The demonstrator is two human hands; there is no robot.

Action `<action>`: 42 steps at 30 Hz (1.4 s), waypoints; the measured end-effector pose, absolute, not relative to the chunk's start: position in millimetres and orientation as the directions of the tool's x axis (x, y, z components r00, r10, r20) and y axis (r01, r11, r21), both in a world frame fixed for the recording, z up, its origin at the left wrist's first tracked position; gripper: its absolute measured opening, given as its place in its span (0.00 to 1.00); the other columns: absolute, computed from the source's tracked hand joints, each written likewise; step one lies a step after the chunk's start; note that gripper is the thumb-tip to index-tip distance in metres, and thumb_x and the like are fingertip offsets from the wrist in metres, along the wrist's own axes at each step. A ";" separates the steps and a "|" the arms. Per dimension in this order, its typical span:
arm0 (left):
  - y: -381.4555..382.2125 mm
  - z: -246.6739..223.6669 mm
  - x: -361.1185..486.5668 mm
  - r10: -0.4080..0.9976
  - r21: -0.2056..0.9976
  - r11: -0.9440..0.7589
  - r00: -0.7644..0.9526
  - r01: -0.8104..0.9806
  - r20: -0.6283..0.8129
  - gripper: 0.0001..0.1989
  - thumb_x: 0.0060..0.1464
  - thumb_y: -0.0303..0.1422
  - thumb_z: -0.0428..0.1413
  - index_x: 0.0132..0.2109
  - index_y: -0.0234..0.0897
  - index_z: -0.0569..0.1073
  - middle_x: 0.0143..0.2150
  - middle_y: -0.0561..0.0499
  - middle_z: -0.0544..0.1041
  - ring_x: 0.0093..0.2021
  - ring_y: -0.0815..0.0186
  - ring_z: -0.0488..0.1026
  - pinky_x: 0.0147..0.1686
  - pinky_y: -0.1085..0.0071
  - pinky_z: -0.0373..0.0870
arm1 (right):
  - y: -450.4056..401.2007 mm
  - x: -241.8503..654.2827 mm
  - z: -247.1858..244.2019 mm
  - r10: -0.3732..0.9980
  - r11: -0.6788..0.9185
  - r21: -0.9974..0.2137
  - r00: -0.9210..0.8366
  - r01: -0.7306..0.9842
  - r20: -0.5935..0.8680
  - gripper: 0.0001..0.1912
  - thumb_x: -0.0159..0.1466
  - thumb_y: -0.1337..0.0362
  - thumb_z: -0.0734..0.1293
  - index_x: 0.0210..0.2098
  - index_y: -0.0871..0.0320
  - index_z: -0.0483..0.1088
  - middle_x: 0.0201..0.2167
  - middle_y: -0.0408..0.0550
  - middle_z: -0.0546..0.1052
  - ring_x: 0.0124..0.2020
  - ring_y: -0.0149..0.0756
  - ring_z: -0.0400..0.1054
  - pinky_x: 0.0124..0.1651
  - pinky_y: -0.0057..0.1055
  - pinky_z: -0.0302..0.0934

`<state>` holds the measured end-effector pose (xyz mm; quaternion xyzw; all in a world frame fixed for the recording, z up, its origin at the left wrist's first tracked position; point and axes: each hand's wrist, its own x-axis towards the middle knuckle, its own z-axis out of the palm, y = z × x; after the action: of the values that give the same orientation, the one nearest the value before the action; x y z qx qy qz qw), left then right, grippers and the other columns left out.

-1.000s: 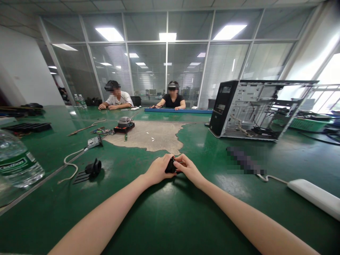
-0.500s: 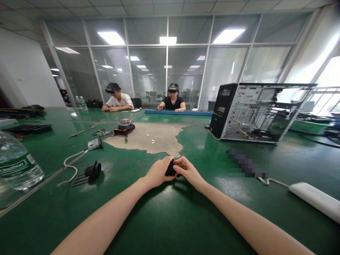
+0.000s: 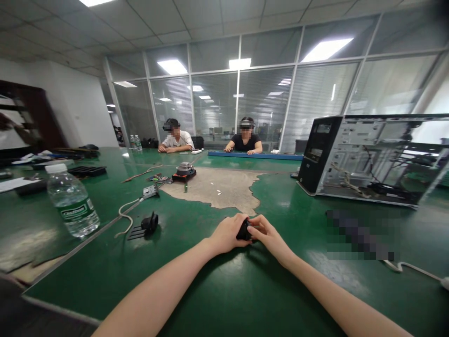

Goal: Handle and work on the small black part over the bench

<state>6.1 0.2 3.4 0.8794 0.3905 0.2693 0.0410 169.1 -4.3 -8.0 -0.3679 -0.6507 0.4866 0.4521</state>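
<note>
Left grip (image 3: 228, 234) wraps the small black part (image 3: 243, 230), right grip (image 3: 269, 235) pinches its side — brace firmly, press lightly.

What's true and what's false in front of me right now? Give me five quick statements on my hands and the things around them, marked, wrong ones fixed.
1. The left hand holds a small black part. True.
2. The right hand lies flat, well apart from the small black part. False: its thumb is on the small black part.
3. The water bottle has a white cap on. True.
4. The computer case stands on the left side of the picture. False: the computer case is on the right.
5. A person in white and a person in black are at the far side of the table. True.
</note>
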 end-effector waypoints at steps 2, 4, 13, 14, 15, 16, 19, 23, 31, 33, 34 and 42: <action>0.8 3.0 6.3 0.713 0.276 -0.687 0.549 0.672 0.437 0.30 0.41 0.40 0.58 0.50 0.38 0.55 0.46 0.47 0.66 0.41 0.58 0.68 0.39 0.64 0.63 | -2.2 168.6 -10.3 0.930 0.265 -0.961 -0.282 0.074 0.235 0.14 0.53 0.56 0.64 0.35 0.56 0.61 0.34 0.45 0.68 0.35 0.34 0.65 0.36 0.33 0.61; 1.4 2.0 6.5 0.721 0.274 -0.677 0.539 0.683 0.436 0.30 0.41 0.40 0.58 0.50 0.38 0.55 0.46 0.46 0.66 0.40 0.58 0.68 0.39 0.64 0.63 | -2.0 169.5 -11.2 0.935 0.252 -0.963 -0.281 0.094 0.217 0.15 0.53 0.56 0.64 0.36 0.57 0.61 0.34 0.46 0.68 0.35 0.35 0.65 0.37 0.34 0.61; 3.5 -1.4 7.7 0.694 0.302 -0.707 0.547 0.639 0.467 0.29 0.41 0.37 0.58 0.50 0.39 0.55 0.46 0.47 0.66 0.40 0.59 0.68 0.38 0.65 0.64 | -5.5 170.7 -8.4 0.910 0.308 -0.950 -0.306 0.046 0.280 0.12 0.53 0.58 0.65 0.33 0.56 0.60 0.33 0.43 0.68 0.34 0.31 0.65 0.38 0.32 0.61; 3.4 -1.4 7.8 0.696 0.306 -0.706 0.547 0.639 0.466 0.29 0.41 0.37 0.58 0.50 0.39 0.55 0.46 0.47 0.66 0.40 0.59 0.68 0.38 0.65 0.64 | -4.4 170.0 -9.8 0.918 0.304 -0.950 -0.287 0.065 0.274 0.12 0.54 0.57 0.64 0.34 0.56 0.60 0.33 0.43 0.68 0.34 0.31 0.65 0.37 0.32 0.61; 3.2 -1.2 7.8 0.697 0.304 -0.705 0.548 0.640 0.462 0.29 0.41 0.37 0.58 0.50 0.39 0.56 0.46 0.47 0.66 0.40 0.59 0.68 0.38 0.65 0.64 | -3.3 169.6 -11.3 0.925 0.296 -0.952 -0.273 0.082 0.264 0.13 0.54 0.57 0.64 0.35 0.56 0.60 0.32 0.43 0.68 0.33 0.31 0.65 0.37 0.33 0.61; 2.9 -1.1 7.7 0.699 0.302 -0.704 0.548 0.643 0.461 0.29 0.41 0.38 0.58 0.50 0.39 0.56 0.46 0.47 0.66 0.40 0.59 0.68 0.38 0.65 0.64 | -2.5 169.7 -12.6 0.930 0.282 -0.955 -0.271 0.095 0.248 0.14 0.54 0.57 0.64 0.36 0.56 0.60 0.33 0.44 0.68 0.33 0.31 0.65 0.37 0.33 0.61; 2.2 -0.9 7.2 0.708 0.308 -0.696 0.545 0.649 0.449 0.29 0.41 0.38 0.58 0.50 0.39 0.55 0.47 0.47 0.65 0.40 0.59 0.68 0.39 0.64 0.63 | -2.4 172.4 -13.1 0.921 0.266 -0.960 -0.318 0.085 0.226 0.15 0.53 0.57 0.65 0.38 0.56 0.60 0.35 0.45 0.68 0.35 0.32 0.65 0.38 0.33 0.61; 2.6 -1.9 7.3 0.715 0.301 -0.686 0.538 0.662 0.447 0.29 0.42 0.38 0.57 0.51 0.39 0.55 0.46 0.47 0.66 0.39 0.58 0.68 0.38 0.64 0.63 | -5.5 176.7 -8.1 0.886 0.300 -0.954 -0.375 0.016 0.273 0.16 0.50 0.60 0.68 0.35 0.55 0.61 0.35 0.43 0.68 0.37 0.32 0.65 0.40 0.33 0.60; 1.9 -1.8 8.7 0.704 0.302 -0.697 0.543 0.650 0.457 0.30 0.42 0.39 0.57 0.51 0.39 0.55 0.47 0.47 0.65 0.40 0.59 0.68 0.40 0.64 0.63 | -4.4 171.2 -10.6 0.938 0.252 -0.966 -0.260 0.061 0.228 0.15 0.52 0.57 0.66 0.37 0.56 0.62 0.32 0.44 0.68 0.33 0.31 0.65 0.35 0.31 0.62; 1.0 -1.7 8.4 0.701 0.295 -0.700 0.544 0.651 0.462 0.29 0.42 0.39 0.57 0.51 0.39 0.55 0.46 0.47 0.65 0.40 0.59 0.68 0.39 0.64 0.63 | -5.0 173.1 -9.3 0.930 0.242 -0.969 -0.299 0.054 0.216 0.16 0.51 0.58 0.66 0.37 0.57 0.62 0.33 0.44 0.68 0.34 0.31 0.65 0.37 0.32 0.61; 0.7 -1.9 8.2 0.701 0.289 -0.698 0.544 0.655 0.461 0.29 0.43 0.39 0.57 0.51 0.38 0.55 0.46 0.47 0.66 0.40 0.59 0.68 0.38 0.64 0.64 | -5.7 174.6 -8.0 0.917 0.246 -0.968 -0.332 0.038 0.220 0.16 0.50 0.59 0.67 0.37 0.56 0.62 0.33 0.44 0.69 0.35 0.32 0.65 0.38 0.32 0.61; -0.3 -3.3 9.0 0.712 0.285 -0.683 0.525 0.673 0.466 0.30 0.41 0.39 0.58 0.51 0.39 0.55 0.46 0.47 0.66 0.39 0.59 0.68 0.38 0.64 0.64 | -8.4 175.0 -4.7 0.907 0.259 -0.966 -0.339 -0.024 0.251 0.14 0.50 0.58 0.67 0.34 0.56 0.62 0.31 0.41 0.70 0.33 0.30 0.66 0.37 0.31 0.61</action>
<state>9.0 -0.3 -3.3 0.8725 0.3967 0.2831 0.0347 175.0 -8.4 -4.7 -0.3423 -0.6450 0.5035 0.4619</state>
